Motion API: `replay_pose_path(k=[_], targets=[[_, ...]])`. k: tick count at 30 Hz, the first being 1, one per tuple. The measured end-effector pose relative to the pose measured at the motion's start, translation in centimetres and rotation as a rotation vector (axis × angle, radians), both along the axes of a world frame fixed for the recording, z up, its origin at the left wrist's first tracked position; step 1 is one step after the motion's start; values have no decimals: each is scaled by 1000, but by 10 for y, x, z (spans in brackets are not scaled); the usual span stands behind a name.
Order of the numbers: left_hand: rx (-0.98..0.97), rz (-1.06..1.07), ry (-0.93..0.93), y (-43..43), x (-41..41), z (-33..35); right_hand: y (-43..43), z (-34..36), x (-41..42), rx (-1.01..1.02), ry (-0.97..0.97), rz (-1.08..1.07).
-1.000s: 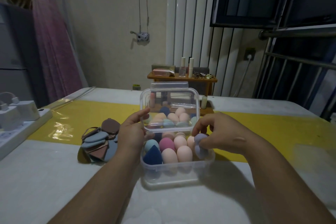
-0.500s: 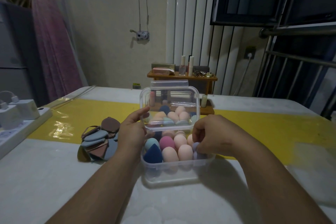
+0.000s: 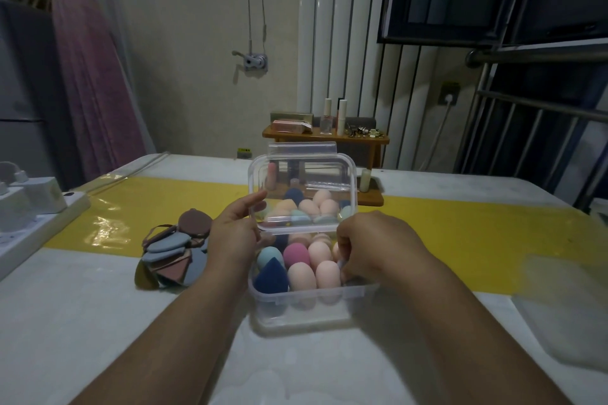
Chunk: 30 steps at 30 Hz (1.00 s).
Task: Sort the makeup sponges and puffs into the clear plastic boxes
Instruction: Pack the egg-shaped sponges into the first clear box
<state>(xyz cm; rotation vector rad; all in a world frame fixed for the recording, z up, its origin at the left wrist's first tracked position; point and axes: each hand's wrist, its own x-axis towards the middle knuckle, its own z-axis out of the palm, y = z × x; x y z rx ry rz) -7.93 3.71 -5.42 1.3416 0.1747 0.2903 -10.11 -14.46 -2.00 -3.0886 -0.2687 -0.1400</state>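
Note:
A clear plastic box (image 3: 306, 312) stands in front of me, filled with several egg-shaped makeup sponges (image 3: 309, 268) in peach, pink, teal and dark blue. Its hinged lid (image 3: 304, 174) stands up, and my left hand (image 3: 235, 237) pinches the lid's lower left edge. My right hand (image 3: 375, 245) reaches into the right side of the box, fingers curled down on a pale lilac sponge (image 3: 341, 264) that is mostly hidden. A pile of flat puffs (image 3: 176, 255) in grey-blue, brown and olive lies to the left of the box.
A white power strip with chargers (image 3: 29, 217) sits at the table's left edge. A small wooden shelf with bottles (image 3: 325, 138) stands beyond the table. A second clear box (image 3: 559, 309) lies blurred at the right. A yellow strip (image 3: 460, 240) crosses the table.
My right hand carried the lilac sponge from above the box's right rim down into the box, and the sponge is now nearly hidden under my fingers. My left hand stayed on the lid.

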Motion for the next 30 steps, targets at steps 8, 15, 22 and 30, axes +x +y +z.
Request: replay_pose_path(k=[8,15,22,30], targets=[[-11,3,6,0,1,-2,-8,7,-2,93,127,-13],[-1,12,2,0,3,-2,-24,15,-4,235,242,59],[-4,6,9,0,2,-2,-13,6,0,144,146,-4],[0,11,8,-2,0,0,-39,9,1,451,294,78]])
